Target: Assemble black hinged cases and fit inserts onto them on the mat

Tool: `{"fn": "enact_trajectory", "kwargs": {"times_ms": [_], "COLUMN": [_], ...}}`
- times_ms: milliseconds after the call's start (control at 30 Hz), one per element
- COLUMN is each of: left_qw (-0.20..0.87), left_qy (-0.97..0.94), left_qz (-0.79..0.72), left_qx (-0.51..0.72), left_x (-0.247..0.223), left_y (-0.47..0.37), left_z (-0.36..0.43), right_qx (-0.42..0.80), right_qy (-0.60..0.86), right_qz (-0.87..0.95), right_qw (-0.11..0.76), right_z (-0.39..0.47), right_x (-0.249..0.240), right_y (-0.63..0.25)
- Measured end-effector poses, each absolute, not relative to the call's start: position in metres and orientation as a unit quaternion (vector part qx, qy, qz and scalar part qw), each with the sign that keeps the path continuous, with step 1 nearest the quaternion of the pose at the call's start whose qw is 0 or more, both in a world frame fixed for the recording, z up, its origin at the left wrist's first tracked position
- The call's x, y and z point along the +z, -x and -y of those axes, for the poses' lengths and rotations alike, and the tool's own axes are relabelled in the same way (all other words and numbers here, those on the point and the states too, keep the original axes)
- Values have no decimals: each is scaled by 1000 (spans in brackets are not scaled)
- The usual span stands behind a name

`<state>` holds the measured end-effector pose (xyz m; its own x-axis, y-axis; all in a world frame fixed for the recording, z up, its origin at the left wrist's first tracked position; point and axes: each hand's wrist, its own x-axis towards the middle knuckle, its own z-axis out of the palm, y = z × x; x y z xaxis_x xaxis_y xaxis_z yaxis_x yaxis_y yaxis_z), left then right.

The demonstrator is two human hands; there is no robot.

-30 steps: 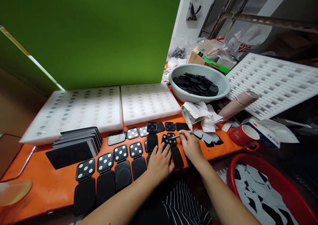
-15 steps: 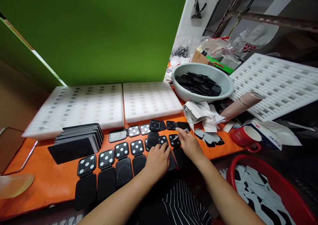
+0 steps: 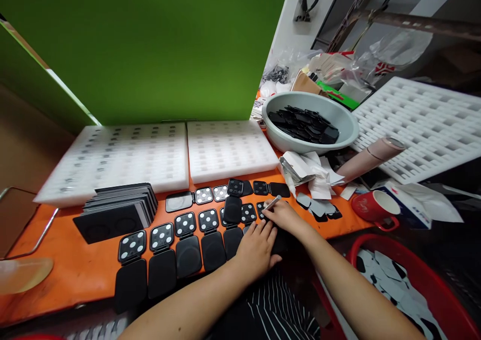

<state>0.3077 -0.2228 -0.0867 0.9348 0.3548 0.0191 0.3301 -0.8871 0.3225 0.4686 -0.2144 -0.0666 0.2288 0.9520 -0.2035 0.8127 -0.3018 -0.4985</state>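
My left hand (image 3: 257, 247) lies flat with outstretched fingers on the dark pads at the right end of the near row. Pinched in my right hand (image 3: 283, 216) is a slim silver tool (image 3: 273, 203), its exact kind unclear, over a black square with white dots (image 3: 260, 209) that my fingers partly cover. Hinged black folding pieces stand opened out in a row, each with a dotted square (image 3: 161, 237) joined to a plain black pad (image 3: 161, 274). One loose-looking black pad (image 3: 232, 210) overlaps the dotted squares near my left hand.
A stack of black panels (image 3: 116, 215) stands at left. Behind are white foam trays (image 3: 229, 149) and a green board (image 3: 169, 49). A grey basin (image 3: 272, 132) of black pieces, a pink flask (image 3: 370, 158), a red mug (image 3: 370, 207) and a red tub (image 3: 356, 245) are at right.
My left hand has shifted right and spread its fingers over the pads. My right hand has dropped slightly and the silver tool is tilted upward. The view has turned a little.
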Motion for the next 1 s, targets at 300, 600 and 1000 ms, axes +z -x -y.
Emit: {"fn": "enact_trajectory", "kwargs": {"times_ms": [300, 600, 1000], "left_qw": [161, 175, 212], "left_qy": [-967, -963, -956], "left_qz": [-188, -192, -174], "left_qx": [63, 73, 108], "left_x": [-99, -96, -76], "left_y": [-309, -307, -289], "left_z": [226, 226, 220], "right_qx": [514, 392, 293], "right_qy": [677, 709, 741], "right_qz": [459, 364, 382], "right_qw": [257, 460, 469], "right_z": [215, 269, 253], "right_x": [-54, -45, -36], "right_y": [-495, -514, -492]}}
